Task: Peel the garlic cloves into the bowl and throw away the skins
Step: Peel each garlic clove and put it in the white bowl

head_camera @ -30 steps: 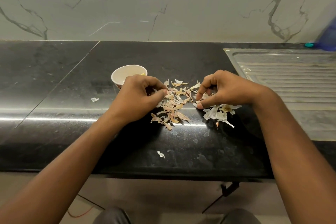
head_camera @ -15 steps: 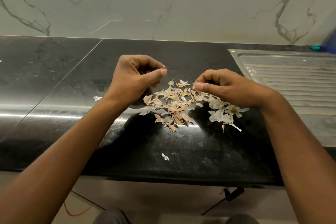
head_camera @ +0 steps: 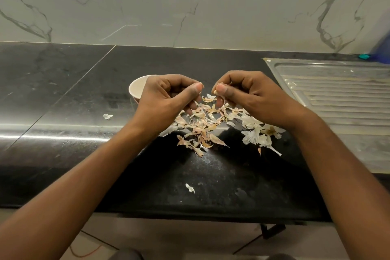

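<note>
Both hands hover close together above a heap of dry garlic skins (head_camera: 202,124) on the black counter (head_camera: 84,112). My right hand (head_camera: 247,95) pinches a small garlic clove (head_camera: 215,91) between thumb and forefinger. My left hand (head_camera: 166,97) has its fingers curled, thumb against forefinger, with a sliver of skin at the tip. A small pale bowl (head_camera: 137,88) stands behind my left hand, which covers most of it; its contents are hidden. A larger white papery skin cluster (head_camera: 259,135) lies under my right wrist.
A steel sink drainboard (head_camera: 341,99) lies to the right, with a blue object (head_camera: 384,48) at its far corner. Stray skin bits lie at the left (head_camera: 107,116) and near the counter's front edge (head_camera: 190,188). A marble wall rises behind.
Both hands have lifted off the skin heap and come together above it. The right hand now shows a clove at its fingertips. The bowl is again partly visible behind the left hand.
</note>
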Action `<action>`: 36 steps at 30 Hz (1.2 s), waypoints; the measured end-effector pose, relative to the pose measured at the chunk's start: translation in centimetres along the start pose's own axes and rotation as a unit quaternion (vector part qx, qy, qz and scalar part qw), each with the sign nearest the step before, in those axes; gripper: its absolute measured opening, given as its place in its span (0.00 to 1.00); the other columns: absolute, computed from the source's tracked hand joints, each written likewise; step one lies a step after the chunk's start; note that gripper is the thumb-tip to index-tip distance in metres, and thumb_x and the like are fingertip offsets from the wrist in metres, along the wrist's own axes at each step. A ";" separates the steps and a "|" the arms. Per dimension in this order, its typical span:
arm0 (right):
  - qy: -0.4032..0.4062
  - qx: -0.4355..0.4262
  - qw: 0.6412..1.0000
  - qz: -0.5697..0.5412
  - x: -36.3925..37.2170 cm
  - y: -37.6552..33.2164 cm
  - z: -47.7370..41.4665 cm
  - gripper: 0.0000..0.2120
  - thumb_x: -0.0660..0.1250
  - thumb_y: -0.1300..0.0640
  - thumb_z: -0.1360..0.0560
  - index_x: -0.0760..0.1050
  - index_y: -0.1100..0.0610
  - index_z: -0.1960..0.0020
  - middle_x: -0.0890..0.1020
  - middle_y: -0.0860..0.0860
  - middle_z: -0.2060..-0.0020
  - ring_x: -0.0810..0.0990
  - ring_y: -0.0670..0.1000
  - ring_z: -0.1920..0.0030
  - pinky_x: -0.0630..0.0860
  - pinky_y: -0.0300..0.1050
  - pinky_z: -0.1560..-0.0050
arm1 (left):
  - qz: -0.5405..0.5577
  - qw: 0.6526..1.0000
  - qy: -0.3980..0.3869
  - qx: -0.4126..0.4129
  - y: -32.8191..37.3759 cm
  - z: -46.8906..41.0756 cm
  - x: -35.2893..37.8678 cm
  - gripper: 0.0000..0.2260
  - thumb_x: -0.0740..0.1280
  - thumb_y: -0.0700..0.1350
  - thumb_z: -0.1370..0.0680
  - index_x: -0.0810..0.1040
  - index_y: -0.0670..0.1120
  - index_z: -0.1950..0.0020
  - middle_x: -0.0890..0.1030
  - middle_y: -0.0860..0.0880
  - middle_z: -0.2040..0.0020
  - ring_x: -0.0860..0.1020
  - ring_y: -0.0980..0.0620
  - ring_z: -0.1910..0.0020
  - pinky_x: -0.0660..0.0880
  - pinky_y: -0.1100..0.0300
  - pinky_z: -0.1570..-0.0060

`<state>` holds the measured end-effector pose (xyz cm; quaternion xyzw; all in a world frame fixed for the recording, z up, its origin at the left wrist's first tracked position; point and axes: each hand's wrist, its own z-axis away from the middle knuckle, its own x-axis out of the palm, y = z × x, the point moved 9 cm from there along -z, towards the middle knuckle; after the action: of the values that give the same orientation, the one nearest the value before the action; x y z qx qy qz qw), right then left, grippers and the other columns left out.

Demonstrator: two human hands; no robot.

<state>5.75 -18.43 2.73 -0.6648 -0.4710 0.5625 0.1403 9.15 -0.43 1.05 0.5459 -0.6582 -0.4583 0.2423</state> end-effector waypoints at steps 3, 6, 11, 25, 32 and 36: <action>0.006 -0.011 1.000 -0.008 0.2 -0.2 0.0 0.07 0.71 0.55 0.17 0.86 0.57 0.45 0.87 0.52 0.58 0.82 0.51 0.62 0.79 0.43 0.61 | 0.042 0.998 -0.020 -0.029 -0.6 0.2 0.7 0.09 0.70 0.42 0.17 0.85 0.36 0.47 0.86 0.38 0.57 0.83 0.44 0.63 0.81 0.56 0.62; 0.004 -0.006 0.999 -0.048 0.4 0.0 0.0 0.08 0.74 0.58 0.19 0.85 0.59 0.42 0.88 0.51 0.58 0.85 0.45 0.59 0.80 0.37 0.55 | 0.070 0.996 -0.034 -0.048 -0.9 0.2 1.0 0.06 0.73 0.38 0.19 0.85 0.36 0.45 0.87 0.38 0.57 0.84 0.45 0.62 0.83 0.58 0.60; -0.004 0.014 0.997 -0.071 0.7 0.1 0.1 0.14 0.74 0.59 0.20 0.80 0.58 0.35 0.89 0.51 0.53 0.89 0.49 0.54 0.83 0.40 0.51 | 0.098 0.991 -0.032 -0.089 -1.8 0.2 0.6 0.07 0.74 0.36 0.22 0.85 0.36 0.46 0.86 0.35 0.56 0.85 0.44 0.60 0.83 0.59 0.58; 0.012 0.002 0.998 -0.061 0.2 -0.3 0.2 0.10 0.76 0.62 0.22 0.85 0.61 0.41 0.90 0.52 0.54 0.90 0.52 0.54 0.86 0.45 0.51 | 0.115 0.982 -0.080 -0.130 -2.6 0.4 1.5 0.11 0.75 0.41 0.23 0.86 0.36 0.45 0.85 0.35 0.55 0.84 0.43 0.59 0.82 0.56 0.56; 0.017 -0.003 0.998 -0.064 0.4 -0.4 0.2 0.09 0.75 0.62 0.22 0.85 0.62 0.42 0.89 0.54 0.53 0.90 0.54 0.53 0.88 0.51 0.49 | 0.162 0.971 -0.093 -0.148 -3.0 0.4 2.0 0.07 0.73 0.38 0.22 0.86 0.36 0.47 0.85 0.37 0.57 0.83 0.45 0.60 0.81 0.58 0.58; 0.024 -0.024 0.998 -0.055 0.7 -0.8 0.2 0.09 0.76 0.63 0.22 0.85 0.63 0.43 0.89 0.54 0.54 0.90 0.54 0.55 0.88 0.52 0.50 | 0.150 0.979 -0.067 -0.117 -2.5 0.6 1.7 0.05 0.71 0.34 0.20 0.84 0.33 0.47 0.84 0.38 0.60 0.81 0.45 0.63 0.80 0.58 0.62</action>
<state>5.09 -17.53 2.81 -0.6545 -0.5169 0.5261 0.1660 9.39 -1.82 -1.69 0.3766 -0.6893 -0.5263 0.3256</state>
